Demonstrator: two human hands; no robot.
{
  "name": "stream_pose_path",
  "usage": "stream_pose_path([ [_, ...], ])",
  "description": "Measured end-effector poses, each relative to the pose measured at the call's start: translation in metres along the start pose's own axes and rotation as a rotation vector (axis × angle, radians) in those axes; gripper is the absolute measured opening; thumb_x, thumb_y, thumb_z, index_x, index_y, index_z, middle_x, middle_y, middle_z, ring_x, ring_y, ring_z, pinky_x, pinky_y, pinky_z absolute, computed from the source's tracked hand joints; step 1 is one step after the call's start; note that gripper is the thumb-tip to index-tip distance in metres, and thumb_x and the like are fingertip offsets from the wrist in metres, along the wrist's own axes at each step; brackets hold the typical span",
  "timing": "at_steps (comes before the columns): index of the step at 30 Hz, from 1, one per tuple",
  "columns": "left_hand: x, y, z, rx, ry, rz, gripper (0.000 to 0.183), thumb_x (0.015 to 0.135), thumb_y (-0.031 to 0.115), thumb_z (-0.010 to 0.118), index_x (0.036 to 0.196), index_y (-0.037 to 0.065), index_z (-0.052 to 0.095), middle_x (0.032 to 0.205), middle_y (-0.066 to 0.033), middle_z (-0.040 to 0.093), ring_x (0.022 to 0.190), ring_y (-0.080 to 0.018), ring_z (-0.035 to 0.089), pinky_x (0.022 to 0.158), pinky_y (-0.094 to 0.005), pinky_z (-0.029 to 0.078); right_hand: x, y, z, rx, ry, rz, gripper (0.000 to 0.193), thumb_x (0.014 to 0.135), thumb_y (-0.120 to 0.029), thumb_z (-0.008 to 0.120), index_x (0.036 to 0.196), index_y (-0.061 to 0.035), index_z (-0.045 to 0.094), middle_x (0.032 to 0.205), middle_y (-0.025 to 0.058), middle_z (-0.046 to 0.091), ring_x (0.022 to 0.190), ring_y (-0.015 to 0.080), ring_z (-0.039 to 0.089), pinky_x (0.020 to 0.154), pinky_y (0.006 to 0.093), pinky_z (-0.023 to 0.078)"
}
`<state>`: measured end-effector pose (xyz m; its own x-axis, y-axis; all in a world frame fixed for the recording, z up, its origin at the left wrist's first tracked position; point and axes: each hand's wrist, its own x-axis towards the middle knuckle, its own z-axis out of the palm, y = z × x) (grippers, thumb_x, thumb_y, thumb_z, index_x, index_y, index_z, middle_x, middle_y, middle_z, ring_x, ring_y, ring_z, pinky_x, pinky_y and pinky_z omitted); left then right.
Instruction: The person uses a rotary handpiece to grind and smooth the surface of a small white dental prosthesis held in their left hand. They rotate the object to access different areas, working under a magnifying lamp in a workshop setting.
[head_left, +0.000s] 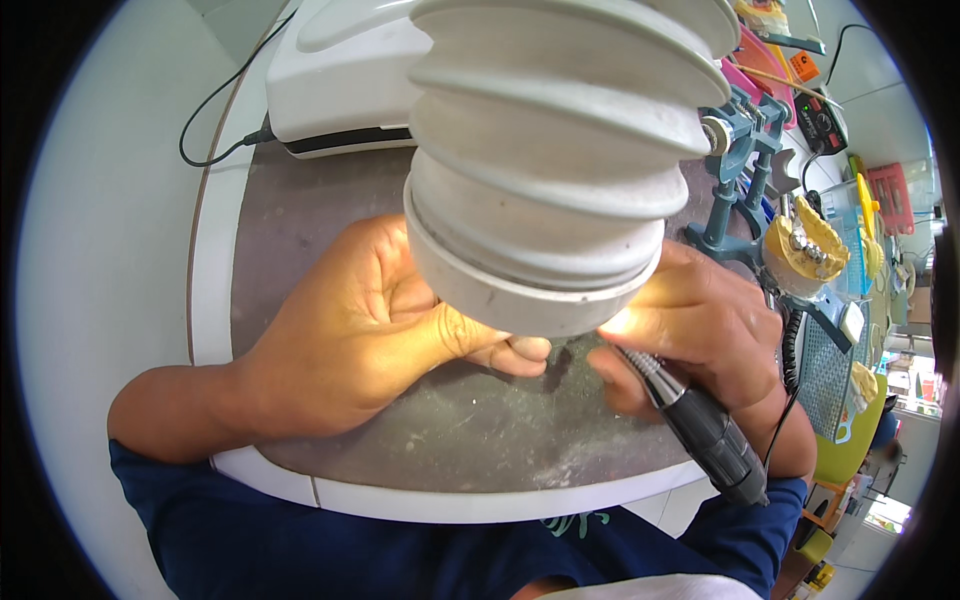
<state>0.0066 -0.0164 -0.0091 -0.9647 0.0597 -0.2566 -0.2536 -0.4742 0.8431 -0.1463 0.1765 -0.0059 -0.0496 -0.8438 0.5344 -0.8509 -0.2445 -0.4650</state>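
A black rotary handpiece (708,432) with a coiled metal section and a cord lies slantwise in my right hand (700,320). Its tip end is hidden behind the wide white corrugated hose (545,180). Under the hose's rim, my left hand (365,335) is closed, thumb and fingers curled toward each other. Whatever it holds is covered by the hose. Light falls on the fingers of both hands below the hose mouth.
A white machine (345,75) with a black cable stands at the back left of the grey worktop (400,460). To the right are a blue-grey articulator (735,185), a yellow plaster dental model (805,250), a blue basket (825,385) and a black control box (820,120).
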Motion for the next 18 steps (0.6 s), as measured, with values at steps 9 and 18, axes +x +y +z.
stream_pose_path([
  [9, -0.0007, -0.0005, -0.0005, -0.040, -0.007, 0.001, 0.046, 0.093, -0.001, 0.055, 0.136, -0.007, 0.039, 0.115, -0.0207, 0.058, 0.101, -0.0287, 0.065, 0.091, -0.0428, 0.056, -0.0001, 0.0011, 0.0019, -0.009, 0.021, 0.000, 0.032, 0.074, -0.009, 0.082, 0.099, -0.0056, 0.062, 0.097, 0.0188, 0.069, 0.093, 0.0346, 0.070, 0.075, 0.0367, 0.056],
  [18, 0.0008, -0.0025, -0.0003, -0.015, -0.004, 0.019, 0.049, 0.092, 0.001, 0.059, 0.136, -0.006, 0.040, 0.116, -0.0187, 0.058, 0.102, -0.0252, 0.063, 0.090, -0.0414, 0.058, 0.0023, 0.0006, 0.0018, -0.030, 0.045, -0.025, 0.028, 0.071, -0.006, 0.081, 0.091, -0.0018, 0.062, 0.089, 0.0181, 0.067, 0.089, 0.0350, 0.070, 0.075, 0.0383, 0.058],
])
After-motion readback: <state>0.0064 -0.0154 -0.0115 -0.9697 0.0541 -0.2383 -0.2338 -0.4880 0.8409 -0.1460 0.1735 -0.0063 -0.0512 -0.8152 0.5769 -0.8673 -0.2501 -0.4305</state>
